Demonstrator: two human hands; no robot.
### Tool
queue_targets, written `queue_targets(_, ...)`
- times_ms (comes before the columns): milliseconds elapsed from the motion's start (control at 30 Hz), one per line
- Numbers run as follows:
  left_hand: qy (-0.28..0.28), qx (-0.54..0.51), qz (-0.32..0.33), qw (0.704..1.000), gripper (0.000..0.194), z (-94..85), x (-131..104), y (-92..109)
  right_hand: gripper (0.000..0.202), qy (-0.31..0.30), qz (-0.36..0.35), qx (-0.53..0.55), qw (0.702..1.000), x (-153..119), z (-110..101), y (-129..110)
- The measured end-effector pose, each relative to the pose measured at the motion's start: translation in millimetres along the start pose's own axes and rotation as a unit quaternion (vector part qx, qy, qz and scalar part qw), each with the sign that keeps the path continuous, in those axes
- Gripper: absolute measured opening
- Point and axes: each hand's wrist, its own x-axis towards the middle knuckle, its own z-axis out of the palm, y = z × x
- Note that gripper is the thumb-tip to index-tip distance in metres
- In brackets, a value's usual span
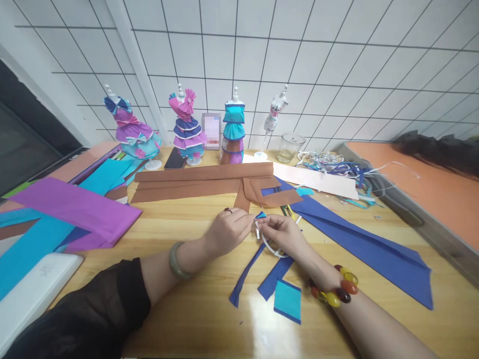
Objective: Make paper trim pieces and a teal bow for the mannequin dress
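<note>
My left hand (232, 230) and my right hand (283, 233) meet over the middle of the table. Between their pinched fingertips is a small folded blue and teal piece (261, 215), paper or cloth. A narrow white strip (258, 232) hangs just below it. Under my right hand lies a white ring that looks like a tape roll (277, 253), partly hidden. Close by are a thin dark blue strip (245, 279), a wider blue strip (275, 279) and a teal square with blue edges (287, 301). Scissors (287, 210) show partly behind my right hand.
Brown strips (202, 174) and a long blue strip (362, 244) lie beyond my hands. Purple sheets (78, 209) and a white box-like object (48, 279) are at left. Several small dress forms (234, 129), a phone (175, 158), a glass (290, 147) and tangled scraps (329, 164) line the back.
</note>
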Motion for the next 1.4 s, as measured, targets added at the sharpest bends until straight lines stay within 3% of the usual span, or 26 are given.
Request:
queue_targets(133,0.021,-0.128,-0.096,0.987,0.021,0.1,3,-1,0.036,0.012,-0.001,-0.005,1.000,0,-2,2)
queue_targets(267,0.023,-0.238,-0.182,0.954,0.019,-0.6,5,-1,0.036,0.013,-0.015,-0.025,0.999,-2,-2,2)
queue_targets(333,0.015,-0.317,-0.251,0.915,0.020,0.0,6,-1,0.035,0.013,-0.028,-0.029,0.999,-2,0,1)
queue_targets(433,0.003,-0.458,-0.347,0.818,0.024,1.6,8,-1,0.038,0.042,-0.047,-0.043,0.997,-2,-1,-2)
queue_targets(533,0.013,-0.528,-0.381,0.759,0.026,2.0,11,-4,0.035,0.100,-0.078,-0.111,0.986,1,-13,-4)
queue_targets(600,0.015,-0.541,-0.394,0.742,0.025,2.1,12,-6,0.032,0.151,-0.109,-0.220,0.958,3,-28,-4)
queue_targets(667,0.007,-0.556,-0.406,0.725,0.025,2.5,11,-8,0.028,0.203,-0.133,-0.377,0.894,6,-44,-4)
queue_targets(767,-0.010,-0.590,-0.423,0.687,0.029,3.4,10,-9,0.025,0.223,-0.082,-0.536,0.810,9,-63,-2)
queue_targets(867,-0.023,-0.627,-0.447,0.637,0.032,2.4,11,-8,0.025,0.208,-0.032,-0.581,0.786,12,-69,-2)
queue_targets(967,-0.017,-0.660,-0.454,0.598,0.030,0.4,12,-7,0.029,0.198,-0.005,-0.574,0.794,12,-72,-3)
queue_targets(1067,-0.004,-0.678,-0.451,0.580,0.028,-0.9,13,-7,0.037,0.187,0.029,-0.536,0.823,10,-78,-6)
queue_targets(1167,-0.007,-0.682,-0.448,0.578,0.029,-2.5,14,-6,0.043,0.153,0.059,-0.443,0.882,5,-90,-11)
queue_targets(1267,-0.012,-0.679,-0.451,0.579,0.031,-4.7,17,-4,0.044,0.080,0.095,-0.329,0.936,-7,-102,-23)
queue_targets(1400,-0.010,-0.671,-0.452,0.587,0.036,-4.7,18,-4,0.040,-0.028,0.119,-0.249,0.961,-27,-114,-47)
